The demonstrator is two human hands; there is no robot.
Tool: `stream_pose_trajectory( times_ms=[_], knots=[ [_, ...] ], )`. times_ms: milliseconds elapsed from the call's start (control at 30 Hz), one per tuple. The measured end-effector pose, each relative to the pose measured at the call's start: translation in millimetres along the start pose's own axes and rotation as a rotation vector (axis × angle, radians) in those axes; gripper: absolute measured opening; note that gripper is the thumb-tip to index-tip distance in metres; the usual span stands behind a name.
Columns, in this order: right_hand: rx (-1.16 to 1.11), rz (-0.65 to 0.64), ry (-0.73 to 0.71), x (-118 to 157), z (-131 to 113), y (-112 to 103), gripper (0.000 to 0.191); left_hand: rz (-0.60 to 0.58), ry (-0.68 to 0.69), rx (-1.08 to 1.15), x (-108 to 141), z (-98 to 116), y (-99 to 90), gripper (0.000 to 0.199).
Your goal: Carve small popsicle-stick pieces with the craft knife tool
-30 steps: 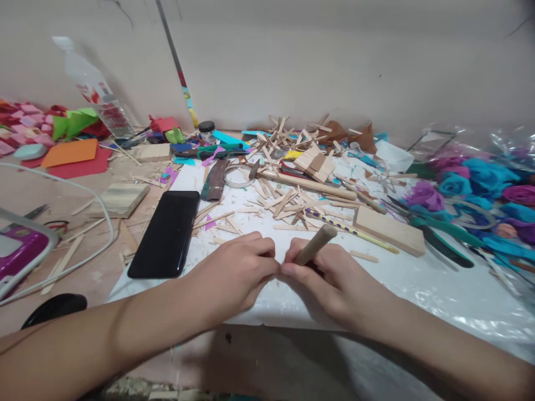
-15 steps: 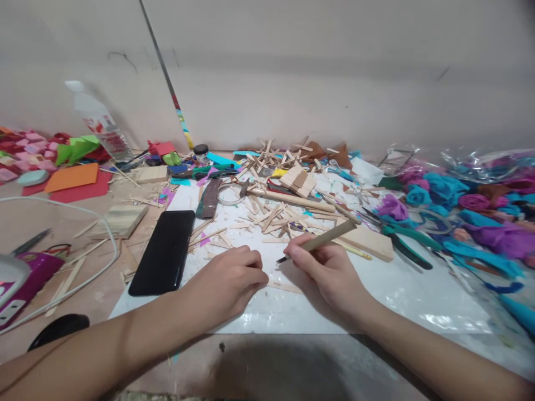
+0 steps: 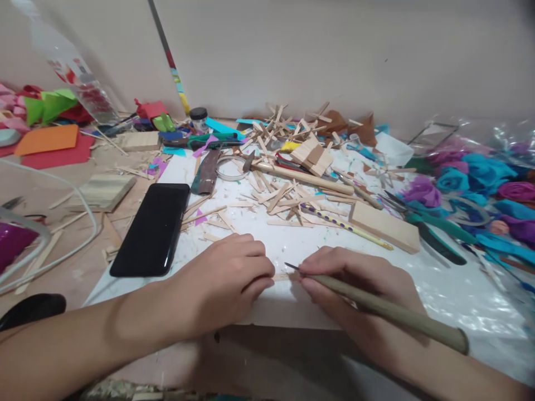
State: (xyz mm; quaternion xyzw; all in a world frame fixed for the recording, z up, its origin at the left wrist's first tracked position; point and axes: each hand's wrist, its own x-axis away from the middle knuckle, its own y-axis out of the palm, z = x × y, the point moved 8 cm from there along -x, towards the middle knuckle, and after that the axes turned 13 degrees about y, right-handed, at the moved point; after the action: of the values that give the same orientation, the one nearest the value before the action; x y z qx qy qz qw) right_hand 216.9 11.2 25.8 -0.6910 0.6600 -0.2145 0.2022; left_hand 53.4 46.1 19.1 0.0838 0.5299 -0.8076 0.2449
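My right hand (image 3: 368, 289) grips a thin-bladed carving knife (image 3: 388, 309) by its long round wooden handle, the blade pointing left toward my other hand. My left hand (image 3: 238, 273) is closed, its fingertips pressed down on a thin wooden stick (image 3: 283, 276) lying flat on the white sheet (image 3: 271, 312). Only a short piece of that stick shows between the hands; my left fingers cover the rest. The blade tip hovers just above the stick or touches it; I cannot tell which.
A black phone (image 3: 152, 231) lies left of my left hand. Beyond are loose wooden sticks (image 3: 288, 195), a hammer (image 3: 301, 178), a patterned pencil (image 3: 346, 225), a wood block (image 3: 384, 225) and green-handled pliers (image 3: 443, 239). A plastic bottle (image 3: 71, 67) stands back left; coloured paper flowers (image 3: 455, 178) lie right.
The knife has swung round in my right hand, its handle end now pointing toward me at lower right. My left hand stays closed on the stick. The camera view has shifted.
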Motion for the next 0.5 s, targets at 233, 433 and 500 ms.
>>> stream_pose_trajectory(
  times_ms=[233,433,500],
  knots=[
    [0.160,0.035,0.008,1.9,6.1,8.6,0.008,-0.014,0.006,0.029,1.3,-1.5,-0.6,0.024],
    [0.216,0.068,0.100,1.3,3.2,9.1,0.012,-0.002,0.031,0.021,0.9,1.1,-3.7,0.025],
    [0.218,0.066,0.095,1.1,1.3,8.5,0.013,0.002,0.032,0.018,0.3,1.0,-4.0,0.025]
  ],
)
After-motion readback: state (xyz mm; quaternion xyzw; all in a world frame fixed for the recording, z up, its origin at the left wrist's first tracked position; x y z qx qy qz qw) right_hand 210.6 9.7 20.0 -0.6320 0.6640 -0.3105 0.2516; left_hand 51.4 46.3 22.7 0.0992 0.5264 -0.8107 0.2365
